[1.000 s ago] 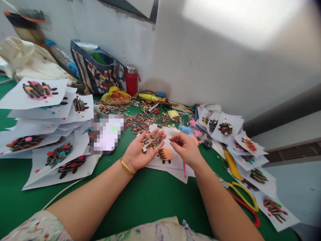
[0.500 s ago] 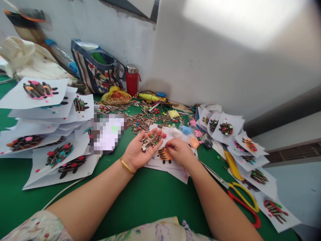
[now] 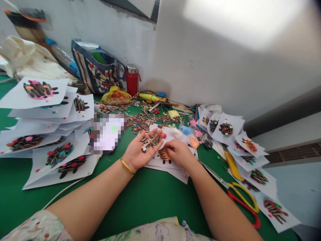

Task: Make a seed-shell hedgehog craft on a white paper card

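My left hand (image 3: pixel 136 152) is palm up and cupped, holding a small heap of striped sunflower seeds (image 3: pixel 148 144) mixed with a few coloured balls. Just right of it, my right hand (image 3: pixel 182 154) has its thumb and fingers pinched together over an orange clay shape (image 3: pixel 164 153). Dark seeds stand in that clay, and black seeds lie below it on white paper (image 3: pixel 155 163). Whatever is between the right fingertips is too small or hidden to make out.
Loose seeds (image 3: pixel 140 122) are spread behind the hands. Seed-and-clay pictures on paper are stacked at left (image 3: pixel 60 167) and right (image 3: pixel 260 177). Scissors (image 3: pixel 243 197) lie by my right forearm. A blurred-out bright object (image 3: pixel 107 134), a red flask (image 3: pixel 132 82) and a bag (image 3: pixel 95 70) stand beyond.
Over the orange clay, my right hand has shifted very slightly, its fingertips still pinched. My left hand stays in place with the seeds.
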`<state>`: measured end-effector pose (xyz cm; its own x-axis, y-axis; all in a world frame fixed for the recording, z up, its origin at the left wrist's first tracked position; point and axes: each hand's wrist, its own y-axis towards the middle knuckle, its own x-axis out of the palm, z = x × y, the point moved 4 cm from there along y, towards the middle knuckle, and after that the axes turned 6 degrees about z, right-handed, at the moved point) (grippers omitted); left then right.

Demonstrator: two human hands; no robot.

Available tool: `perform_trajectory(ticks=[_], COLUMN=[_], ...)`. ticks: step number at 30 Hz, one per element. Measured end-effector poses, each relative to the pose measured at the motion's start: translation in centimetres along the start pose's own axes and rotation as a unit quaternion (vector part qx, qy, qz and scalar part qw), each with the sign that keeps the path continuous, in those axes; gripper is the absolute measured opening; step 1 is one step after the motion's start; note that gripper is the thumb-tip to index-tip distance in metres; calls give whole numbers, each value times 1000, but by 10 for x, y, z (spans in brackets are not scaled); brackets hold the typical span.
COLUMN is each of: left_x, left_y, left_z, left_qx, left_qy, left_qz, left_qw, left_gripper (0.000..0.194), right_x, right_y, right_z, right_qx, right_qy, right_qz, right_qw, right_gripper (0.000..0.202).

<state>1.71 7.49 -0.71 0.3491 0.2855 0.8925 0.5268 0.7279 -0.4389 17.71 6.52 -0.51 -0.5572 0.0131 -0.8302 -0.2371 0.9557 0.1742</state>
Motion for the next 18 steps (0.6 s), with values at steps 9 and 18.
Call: perform_trajectory(ticks=[9, 18], left_x=[1, 1], left_y=[-1, -1], left_z=[-1, -2], left_qx=[0, -1], left_qy=[5, 8], left_qz=[1, -1], left_qw=[1000, 1000], left_gripper=[39, 39], right_x=[4, 7], right_y=[2, 5], right_z=[2, 1], right_qx=[-8, -29], right_qy=[-28, -63], right_qz=[-14, -19], right_qw=[999, 997], right_gripper=[20, 20])
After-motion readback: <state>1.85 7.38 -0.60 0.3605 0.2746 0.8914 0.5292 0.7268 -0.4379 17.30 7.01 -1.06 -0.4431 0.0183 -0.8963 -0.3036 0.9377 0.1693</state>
